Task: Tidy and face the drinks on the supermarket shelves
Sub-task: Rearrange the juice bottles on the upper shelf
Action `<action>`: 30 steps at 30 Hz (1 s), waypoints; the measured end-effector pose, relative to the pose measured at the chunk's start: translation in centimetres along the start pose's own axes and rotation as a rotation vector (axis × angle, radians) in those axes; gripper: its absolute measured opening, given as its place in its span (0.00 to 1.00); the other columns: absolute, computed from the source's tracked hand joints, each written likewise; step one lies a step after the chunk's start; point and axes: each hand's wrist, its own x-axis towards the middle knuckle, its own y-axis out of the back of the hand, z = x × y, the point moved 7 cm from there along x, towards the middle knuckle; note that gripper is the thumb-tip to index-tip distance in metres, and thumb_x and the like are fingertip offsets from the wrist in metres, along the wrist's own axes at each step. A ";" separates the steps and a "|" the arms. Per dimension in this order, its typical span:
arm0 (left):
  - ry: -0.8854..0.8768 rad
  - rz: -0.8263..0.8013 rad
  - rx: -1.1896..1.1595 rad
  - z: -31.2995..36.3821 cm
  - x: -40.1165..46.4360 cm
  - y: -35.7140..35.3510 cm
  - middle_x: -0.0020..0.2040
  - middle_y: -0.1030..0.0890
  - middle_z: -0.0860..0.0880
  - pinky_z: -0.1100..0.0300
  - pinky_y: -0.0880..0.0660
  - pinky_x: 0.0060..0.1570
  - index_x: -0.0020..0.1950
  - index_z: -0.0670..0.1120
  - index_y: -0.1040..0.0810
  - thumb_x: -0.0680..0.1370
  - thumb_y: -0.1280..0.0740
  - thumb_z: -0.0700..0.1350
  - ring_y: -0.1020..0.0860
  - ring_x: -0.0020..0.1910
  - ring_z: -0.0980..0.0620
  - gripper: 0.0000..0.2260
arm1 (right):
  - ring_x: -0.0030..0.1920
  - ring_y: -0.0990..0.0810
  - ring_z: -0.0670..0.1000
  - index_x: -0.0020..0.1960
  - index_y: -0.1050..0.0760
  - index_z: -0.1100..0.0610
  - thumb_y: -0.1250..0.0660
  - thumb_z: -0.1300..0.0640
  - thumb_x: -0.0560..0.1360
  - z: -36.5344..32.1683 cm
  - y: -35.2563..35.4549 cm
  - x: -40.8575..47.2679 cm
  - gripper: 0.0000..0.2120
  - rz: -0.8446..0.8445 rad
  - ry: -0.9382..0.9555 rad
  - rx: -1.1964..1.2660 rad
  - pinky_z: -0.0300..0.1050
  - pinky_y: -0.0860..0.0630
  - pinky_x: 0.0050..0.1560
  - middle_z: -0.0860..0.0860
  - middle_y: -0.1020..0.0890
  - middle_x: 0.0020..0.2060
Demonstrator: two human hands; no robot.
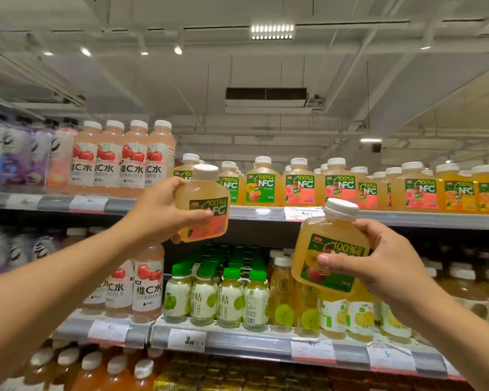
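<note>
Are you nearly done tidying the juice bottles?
Partly. The NFC row on the top shelf mostly faces front. The left hand holds one juice bottle, the right hand another; both still need shelving.

One head-worn wide view faces close drink shelves (266, 213), tilted up toward the ceiling (266, 66).
</note>
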 end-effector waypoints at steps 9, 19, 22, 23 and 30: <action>0.089 -0.029 -0.159 -4.0 -2.8 4.6 0.43 0.16 0.53 0.54 0.22 0.26 0.53 0.55 0.24 0.63 0.21 0.49 0.16 0.38 0.51 0.22 | 0.50 0.17 0.48 0.60 0.24 0.44 0.17 0.43 0.50 -1.0 -6.6 2.2 0.40 0.010 0.080 -0.042 0.50 0.17 0.47 0.45 0.16 0.49; 0.009 -0.087 -0.124 -10.3 -0.1 8.4 0.43 0.17 0.48 0.49 0.22 0.23 0.54 0.54 0.25 0.64 0.20 0.50 0.17 0.31 0.45 0.22 | 0.53 0.18 0.44 0.62 0.24 0.42 0.17 0.40 0.50 -2.8 -15.6 6.0 0.41 0.114 0.153 -0.158 0.53 0.20 0.55 0.38 0.19 0.52; 0.014 -0.126 -0.160 -11.8 0.9 8.3 0.45 0.17 0.48 0.45 0.21 0.26 0.55 0.53 0.25 0.64 0.20 0.50 0.17 0.33 0.45 0.23 | 0.52 0.17 0.46 0.63 0.25 0.44 0.17 0.45 0.53 -3.9 -16.8 8.1 0.40 0.137 0.180 -0.184 0.53 0.19 0.54 0.41 0.19 0.52; 0.011 -0.137 -0.173 -12.2 1.2 8.1 0.44 0.17 0.49 0.46 0.21 0.25 0.55 0.54 0.25 0.64 0.20 0.50 0.17 0.34 0.47 0.23 | 0.54 0.18 0.48 0.62 0.25 0.44 0.17 0.46 0.54 -4.4 -17.0 8.9 0.38 0.148 0.197 -0.205 0.54 0.19 0.54 0.43 0.19 0.54; -0.022 -0.148 -0.208 -13.3 1.9 7.1 0.43 0.17 0.48 0.51 0.21 0.25 0.55 0.54 0.25 0.65 0.20 0.49 0.17 0.35 0.51 0.22 | 0.53 0.19 0.49 0.66 0.27 0.46 0.18 0.50 0.60 -5.7 -18.0 15.4 0.37 0.173 0.213 -0.377 0.55 0.21 0.56 0.46 0.20 0.54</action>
